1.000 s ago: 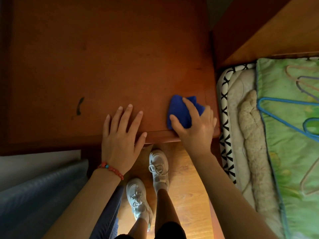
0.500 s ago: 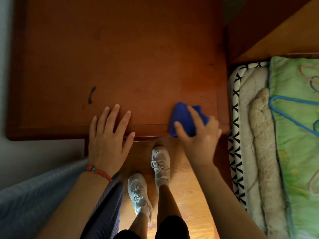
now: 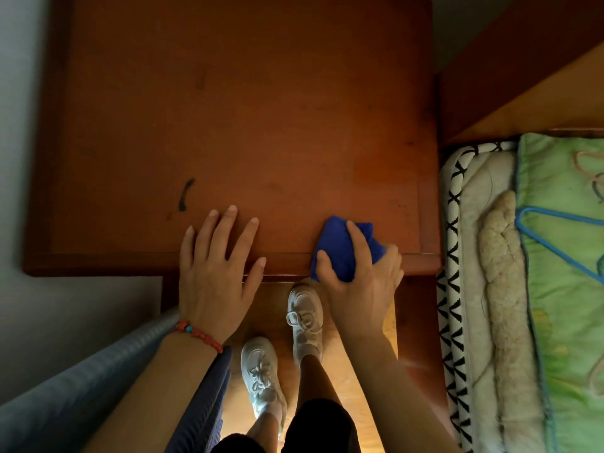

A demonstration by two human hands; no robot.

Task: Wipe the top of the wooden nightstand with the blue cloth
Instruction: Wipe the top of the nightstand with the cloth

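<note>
The right hand (image 3: pixel 358 279) clutches the bunched blue cloth (image 3: pixel 340 248) against the nightstand (image 3: pixel 248 125) top's near edge, seemingly to wipe that lip, while beside it the left hand (image 3: pixel 215 273) lies flat and empty, apparently as a brace.

The far edge of the nightstand (image 3: pixel 242 125) is cut off by the top of the picture. The right hand (image 3: pixel 359 282) covers the lower part of the blue cloth (image 3: pixel 336 243), so the cloth's full shape cannot be seen. The palm of the left hand (image 3: pixel 215 273) hides a piece of the front rim. The bedding (image 3: pixel 562 289) and a blue hanger (image 3: pixel 555 243) run out of the right edge. The dark mark (image 3: pixel 184 199) is too small to identify.
</note>
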